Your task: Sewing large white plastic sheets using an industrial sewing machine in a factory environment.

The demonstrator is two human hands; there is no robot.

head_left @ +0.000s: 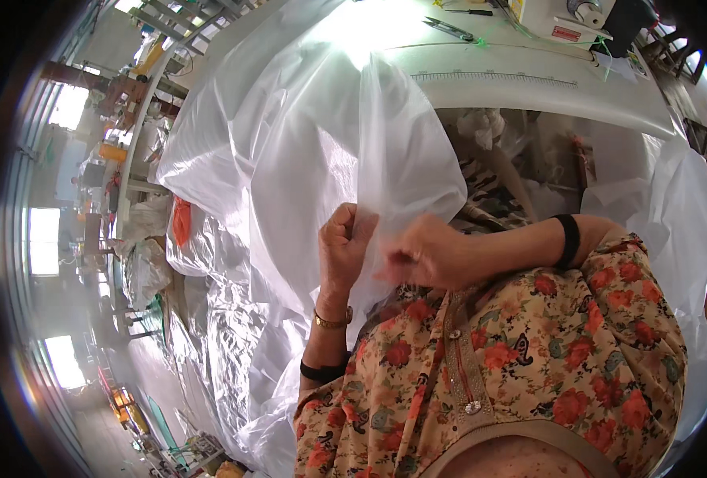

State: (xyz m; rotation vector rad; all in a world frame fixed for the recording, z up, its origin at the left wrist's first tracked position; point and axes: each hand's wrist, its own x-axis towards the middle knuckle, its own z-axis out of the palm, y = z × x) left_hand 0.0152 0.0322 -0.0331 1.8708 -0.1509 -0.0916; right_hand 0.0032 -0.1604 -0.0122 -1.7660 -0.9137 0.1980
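A large sheet of thin, whitish translucent plastic-like fabric [305,159] hangs from the table toward my body, with a straight fold or seam running down its middle. My left hand [347,239] is closed in a fist on the near end of that fold, pinching the sheet. Just to its right is my right hand [421,251], close to the sheet's near edge. Its fingers are smeared by motion, so whether they grip anything does not show.
On the white table [528,99] lie thread snips [449,30] and a thin dark tool [469,12], beyond a printed ruler scale [493,77]. A sewing machine [564,28] stands far right. Crumpled silvery sheeting [238,334] piles at left; more white sheeting [664,199] hangs right.
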